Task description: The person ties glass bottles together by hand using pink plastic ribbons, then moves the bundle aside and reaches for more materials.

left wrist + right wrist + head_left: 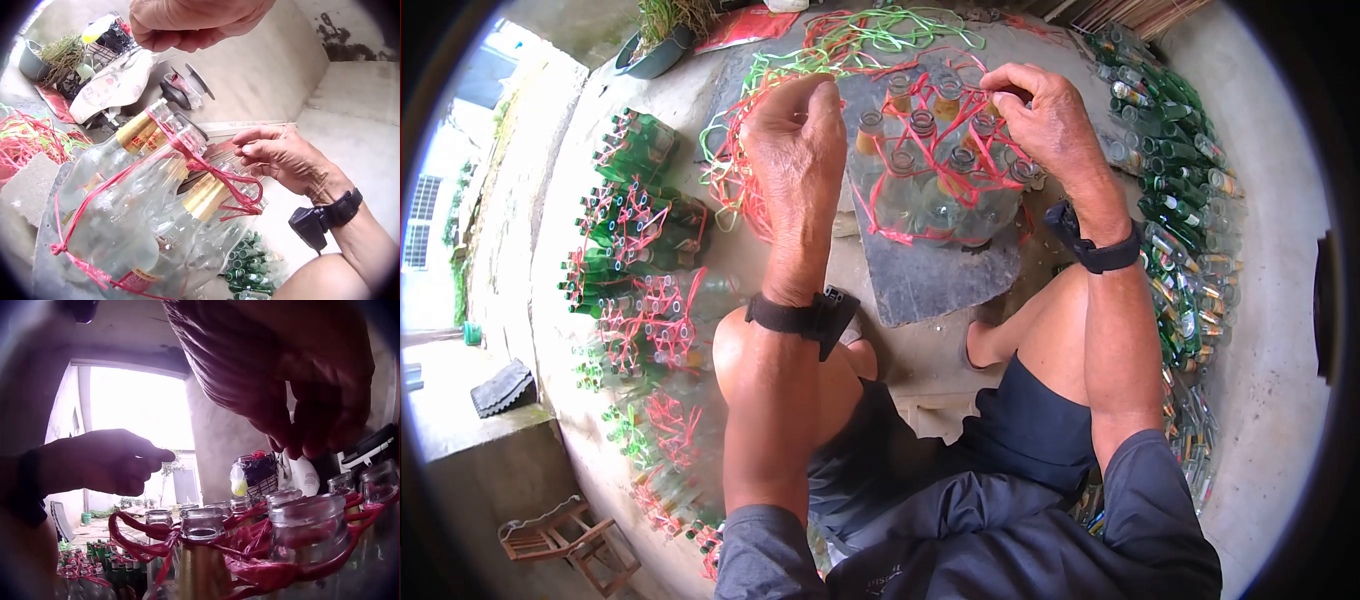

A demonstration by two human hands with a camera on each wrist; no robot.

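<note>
Looks like the binding step: bottles (940, 212) far-centre on the slab (940, 290), red twine (181, 147) round their necks. My left hand (793, 145) curled, right hand (1052, 125) narrow; can't tell if either pinches twine. Calls for even tension.

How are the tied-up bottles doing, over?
Left hand, right hand: raised, empty. Clear glass bottles: upright, bound with red twine. Tangled twine nearby.
</note>
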